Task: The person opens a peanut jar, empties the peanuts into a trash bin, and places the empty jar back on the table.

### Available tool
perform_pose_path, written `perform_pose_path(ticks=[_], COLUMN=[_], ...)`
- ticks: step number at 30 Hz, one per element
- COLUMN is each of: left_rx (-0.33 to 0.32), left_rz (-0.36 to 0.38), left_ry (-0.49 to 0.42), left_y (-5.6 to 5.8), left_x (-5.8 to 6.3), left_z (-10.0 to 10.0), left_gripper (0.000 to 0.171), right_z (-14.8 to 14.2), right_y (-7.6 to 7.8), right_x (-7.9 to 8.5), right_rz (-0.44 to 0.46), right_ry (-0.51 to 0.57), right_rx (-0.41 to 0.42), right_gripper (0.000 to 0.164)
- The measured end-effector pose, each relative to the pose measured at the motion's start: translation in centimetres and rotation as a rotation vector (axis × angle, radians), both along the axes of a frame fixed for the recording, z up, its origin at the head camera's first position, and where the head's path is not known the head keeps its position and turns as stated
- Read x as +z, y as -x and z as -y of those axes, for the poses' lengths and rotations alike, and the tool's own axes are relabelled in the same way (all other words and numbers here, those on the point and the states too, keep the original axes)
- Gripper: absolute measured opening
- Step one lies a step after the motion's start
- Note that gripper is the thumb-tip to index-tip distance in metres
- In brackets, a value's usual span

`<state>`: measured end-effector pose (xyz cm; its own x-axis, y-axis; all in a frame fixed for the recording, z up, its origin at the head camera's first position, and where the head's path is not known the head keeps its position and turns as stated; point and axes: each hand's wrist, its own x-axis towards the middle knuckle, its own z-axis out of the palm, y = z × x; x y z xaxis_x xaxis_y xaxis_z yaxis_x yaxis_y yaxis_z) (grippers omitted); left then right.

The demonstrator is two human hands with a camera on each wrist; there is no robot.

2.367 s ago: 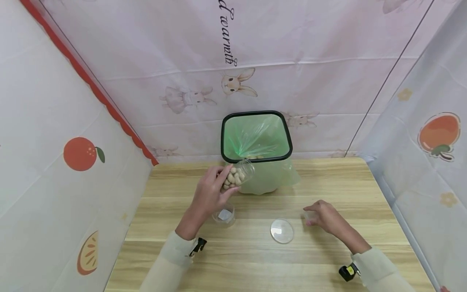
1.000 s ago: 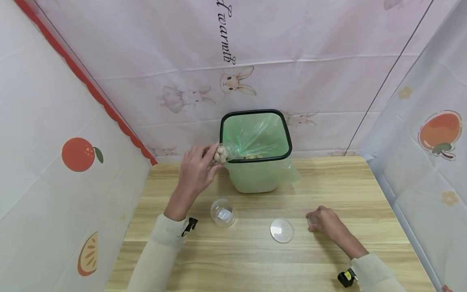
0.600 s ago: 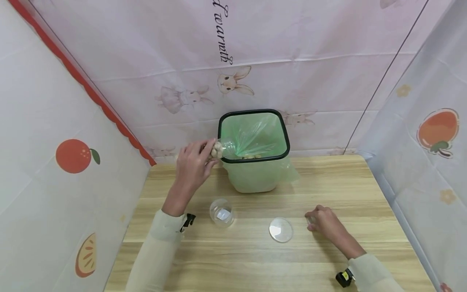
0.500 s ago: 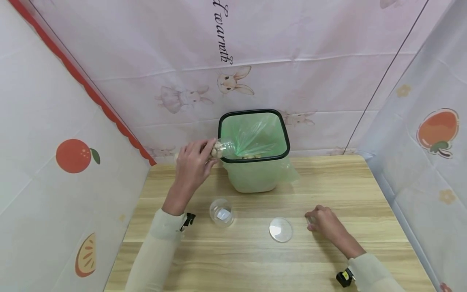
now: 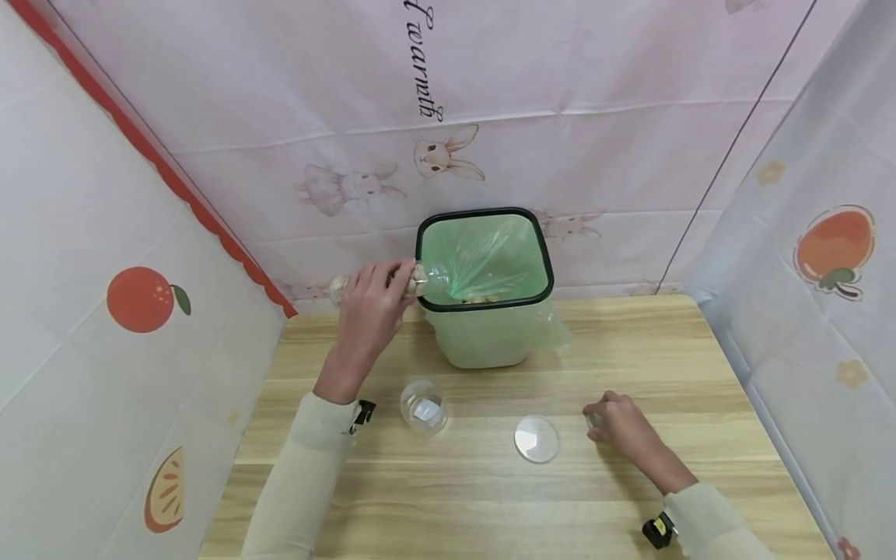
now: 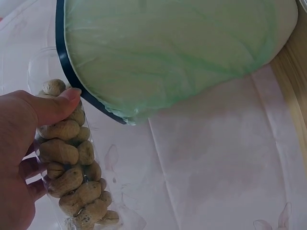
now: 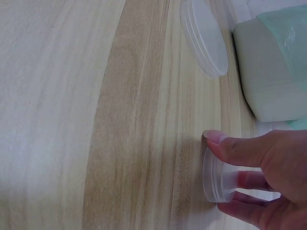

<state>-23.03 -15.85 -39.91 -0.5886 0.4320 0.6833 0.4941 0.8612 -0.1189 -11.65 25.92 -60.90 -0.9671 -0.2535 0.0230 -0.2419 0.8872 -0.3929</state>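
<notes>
My left hand (image 5: 367, 311) grips a clear plastic jar (image 5: 435, 278) of peanuts in their shells (image 6: 60, 151). The jar lies tipped almost level, its mouth over the left rim of a bin (image 5: 483, 342) lined with a green plastic bag. Several peanuts show inside the bin's bag. Thumb and fingers of my right hand (image 5: 623, 424) pinch a small translucent lid (image 7: 218, 179) at its edges, low at the tabletop; whether it touches the wood cannot be told.
A larger round clear lid (image 5: 537, 439) lies flat on the wooden table (image 5: 462, 498) between the hands. Left of it stands a clear round container (image 5: 423, 408) with a white label. Printed cloth hangs behind and along both sides.
The left hand has carried the peanut jar left and up, tipping its mouth over the bin's rim. The right hand has shifted slightly and still holds the small lid.
</notes>
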Motion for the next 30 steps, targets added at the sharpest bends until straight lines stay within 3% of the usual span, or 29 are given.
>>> perform_pose_path(ticks=[14, 23, 30], left_rx=[-0.004, -0.012, -0.009], left_rz=[-0.122, -0.124, -0.129], left_ry=[0.07, 0.077, 0.07], left_y=[1.0, 1.1, 1.1], left_x=[0.2, 0.0, -0.1], left_z=[0.3, 0.5, 0.5], left_gripper=[0.042, 0.029, 0.031], right_z=[0.0, 0.2, 0.1], right_y=[0.0, -0.2, -0.3], right_x=[0.0, 0.3, 0.3], right_rz=[-0.013, -0.008, 0.004], right_ry=[-0.01, -0.007, -0.013], right_rx=[0.011, -0.001, 0.0], right_gripper=[0.034, 0.034, 0.033])
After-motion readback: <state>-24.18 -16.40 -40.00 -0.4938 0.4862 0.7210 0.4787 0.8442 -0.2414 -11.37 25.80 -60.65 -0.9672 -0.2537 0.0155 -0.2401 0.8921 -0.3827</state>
